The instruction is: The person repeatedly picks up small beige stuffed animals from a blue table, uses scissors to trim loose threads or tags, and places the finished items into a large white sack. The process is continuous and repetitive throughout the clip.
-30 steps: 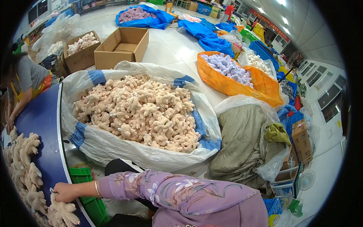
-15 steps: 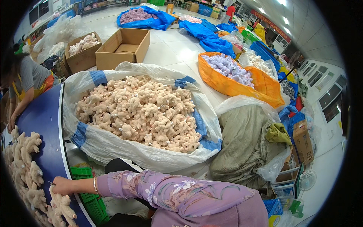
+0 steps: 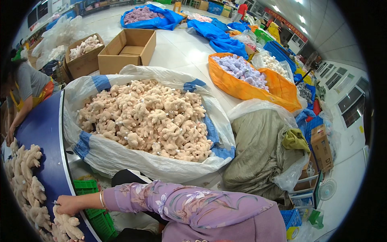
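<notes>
The person's right hand [image 3: 69, 204] is reaching out of a purple flowered sleeve across the lower left of the frame and resting on the blue table [image 3: 44, 137]. The fingers are curling in close, just above a beige plush toy [image 3: 66, 226] and touching it or nearly so. I cannot tell whether they are actually gripping it, or pinching the small dark sliver showing at the fingertips. The left hand is lying outside the picture.

More plush toys [image 3: 24, 177] are lying in a loose row along the table's left edge, running up from the hand. A green crate [image 3: 94, 209] is sitting under the table edge, just beside the wrist.

To my eye, the person is working on one toy at the near end of that row. The next move is calling for a firm hold on that single toy without dragging its neighbours along, since they are lying packed together.

A big white sack [image 3: 121, 161] in the middle of the frame is holding a heap of the same toys. An orange sack [image 3: 278, 86] is sitting at the upper right and an open cardboard box [image 3: 129, 50] at the top. A co-worker [image 3: 26, 86] is leaning over the table at the upper left.
</notes>
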The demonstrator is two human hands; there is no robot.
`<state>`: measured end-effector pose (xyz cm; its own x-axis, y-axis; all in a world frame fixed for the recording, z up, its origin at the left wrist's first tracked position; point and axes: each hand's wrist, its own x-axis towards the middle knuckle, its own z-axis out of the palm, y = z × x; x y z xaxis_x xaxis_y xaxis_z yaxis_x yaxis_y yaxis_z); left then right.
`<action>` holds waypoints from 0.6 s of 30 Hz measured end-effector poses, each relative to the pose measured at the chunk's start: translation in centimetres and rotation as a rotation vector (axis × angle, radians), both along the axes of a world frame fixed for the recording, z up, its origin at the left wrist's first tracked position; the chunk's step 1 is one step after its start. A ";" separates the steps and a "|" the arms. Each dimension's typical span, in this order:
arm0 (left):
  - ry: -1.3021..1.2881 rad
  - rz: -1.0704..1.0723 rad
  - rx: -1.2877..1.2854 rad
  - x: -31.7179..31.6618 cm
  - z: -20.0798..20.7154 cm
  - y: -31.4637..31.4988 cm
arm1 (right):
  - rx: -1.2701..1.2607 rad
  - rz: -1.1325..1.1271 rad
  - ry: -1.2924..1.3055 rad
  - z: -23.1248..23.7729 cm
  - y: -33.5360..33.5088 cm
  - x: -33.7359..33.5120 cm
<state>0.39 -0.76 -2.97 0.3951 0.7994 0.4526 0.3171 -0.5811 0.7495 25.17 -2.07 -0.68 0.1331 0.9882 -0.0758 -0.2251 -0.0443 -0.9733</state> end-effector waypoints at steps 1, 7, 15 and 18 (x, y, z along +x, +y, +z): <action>0.001 -0.007 -0.016 0.3 0.2 0.0 | 0.013 0.003 -0.033 -0.2 0.1 -0.1; 0.245 0.043 -0.140 1.4 1.4 -0.7 | 0.068 0.027 -0.225 -0.9 0.6 -0.6; 0.443 -0.059 -0.117 2.3 3.5 -2.6 | 0.064 0.014 -0.276 -0.3 0.0 -0.6; 0.323 -0.113 -0.165 1.8 1.8 -1.9 | 0.107 -0.057 -0.277 -0.8 0.6 -0.8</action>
